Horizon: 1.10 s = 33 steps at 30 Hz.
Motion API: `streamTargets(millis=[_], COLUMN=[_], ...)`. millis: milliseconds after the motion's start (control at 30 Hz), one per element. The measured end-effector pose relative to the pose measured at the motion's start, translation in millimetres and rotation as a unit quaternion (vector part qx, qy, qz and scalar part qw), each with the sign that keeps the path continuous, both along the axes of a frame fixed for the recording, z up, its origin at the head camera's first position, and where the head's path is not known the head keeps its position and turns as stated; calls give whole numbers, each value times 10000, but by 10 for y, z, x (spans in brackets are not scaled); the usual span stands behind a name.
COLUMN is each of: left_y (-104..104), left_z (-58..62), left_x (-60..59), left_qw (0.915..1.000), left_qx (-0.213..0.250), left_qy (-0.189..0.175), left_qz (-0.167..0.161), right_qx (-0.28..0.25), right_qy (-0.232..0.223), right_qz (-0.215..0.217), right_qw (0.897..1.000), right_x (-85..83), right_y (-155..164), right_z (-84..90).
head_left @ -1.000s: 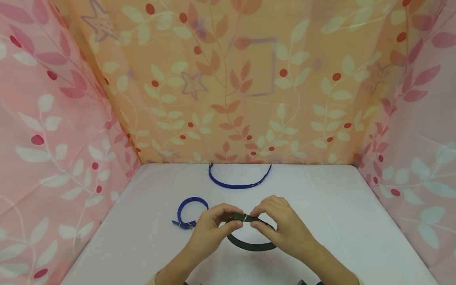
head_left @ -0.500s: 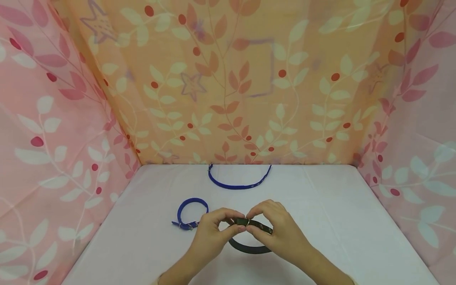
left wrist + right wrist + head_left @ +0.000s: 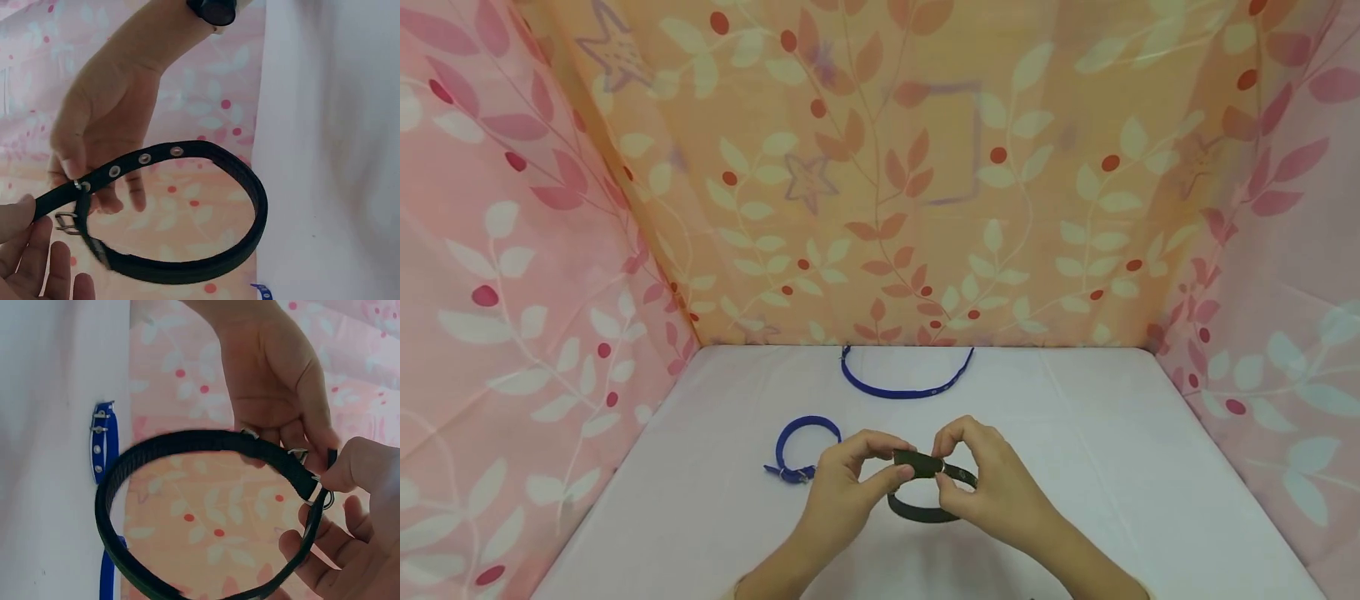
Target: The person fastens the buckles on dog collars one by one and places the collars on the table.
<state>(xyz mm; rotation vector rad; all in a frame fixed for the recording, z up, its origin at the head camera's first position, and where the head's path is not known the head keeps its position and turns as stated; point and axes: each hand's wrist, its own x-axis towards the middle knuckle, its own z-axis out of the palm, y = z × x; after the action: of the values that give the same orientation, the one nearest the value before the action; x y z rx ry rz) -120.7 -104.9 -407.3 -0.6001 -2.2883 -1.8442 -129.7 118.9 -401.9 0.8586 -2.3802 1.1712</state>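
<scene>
Both hands hold a dark collar (image 3: 922, 514) just above the white table (image 3: 1112, 467), near its front middle. It is bent into a closed loop. My left hand (image 3: 901, 460) pinches the strap at the metal buckle (image 3: 65, 220). My right hand (image 3: 943, 458) pinches the strap end with the eyelets (image 3: 144, 159), which overlaps the buckle. In the right wrist view the collar loop (image 3: 187, 440) hangs between the left hand (image 3: 275, 381) above and the right hand (image 3: 350, 506) below.
A buckled blue collar (image 3: 808, 419) lies on the table left of my hands. An unbuckled blue collar (image 3: 902, 392) lies curved at the back edge. Leaf-patterned cloth walls (image 3: 887, 192) enclose the table on three sides.
My hands have drawn closer together and the dark collar's loop has become a little smaller. The strap end now overlaps further past the buckle. The blue collars have not moved.
</scene>
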Motion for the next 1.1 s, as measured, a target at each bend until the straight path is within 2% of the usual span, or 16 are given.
streamTargets(millis=[133,300,467,667,800,967,1033,1100], left_y=[-41,-63,-54,-50,-24,48,68,75], left_z=[46,72,75,70,27,-77,-108,-115], left_x=[-8,-23,-21,-11,-37,-80,-85,-83], left_qw=[9988,9971,9977,9979,9988,9947,9910,9887], left_qx=[426,697,626,610,431,-138,-8,247], left_qy=[-178,-169,-221,-206,-151,-770,-1023,-1148], left_qz=[169,255,122,-83,-182,-663,-863,-931], right_qx=[220,498,600,410,173,-167,-297,-432], right_qy=[-65,-77,63,605,605,631,755,874], right_qz=[-119,-84,203,298,324,335,306,264], right_qw=[9997,9987,9980,9969,9975,9973,9962,9949], right_x=[-43,-74,-56,-47,-39,-27,-27,-28], right_y=[38,89,82,35,40,45,42,38], right_z=[15,47,42,37,49,47,44,48])
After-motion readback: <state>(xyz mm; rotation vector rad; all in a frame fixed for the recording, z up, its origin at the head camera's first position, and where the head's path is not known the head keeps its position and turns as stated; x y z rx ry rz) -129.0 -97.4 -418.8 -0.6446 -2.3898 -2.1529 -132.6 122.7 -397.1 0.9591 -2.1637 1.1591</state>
